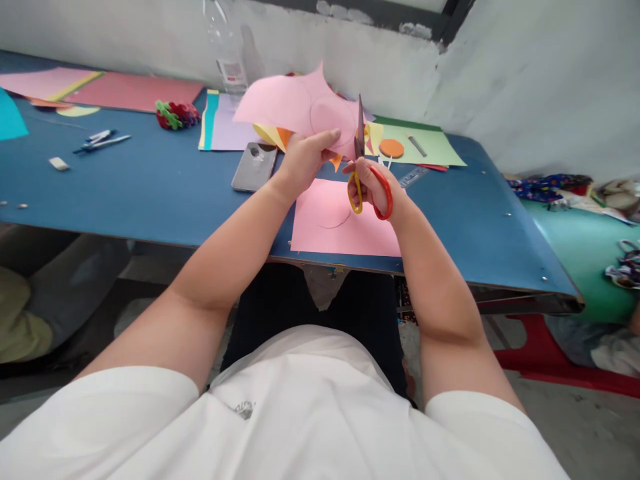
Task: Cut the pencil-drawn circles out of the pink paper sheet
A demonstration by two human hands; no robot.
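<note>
My left hand (311, 155) pinches the lower edge of a cut piece of pink paper (283, 100), held up over the table. Round outlines are drawn on that paper, and its upper right edge is cut in curves. My right hand (369, 183) grips a pair of scissors (361, 127) with one red and one yellow handle loop. The blades point up beside the paper's right edge; whether they touch it I cannot tell. Below both hands lies a pink sheet (325, 227) with a curved pencil line, flat at the table's front edge.
On the blue table (165, 180) are a phone (255, 167), a plastic bottle (230, 60), a compass (103, 140), an eraser (59, 164), a red-green fuzzy bundle (177, 115), an orange disc (391, 148), a clear ruler (414, 177) and coloured sheets. A wall stands behind.
</note>
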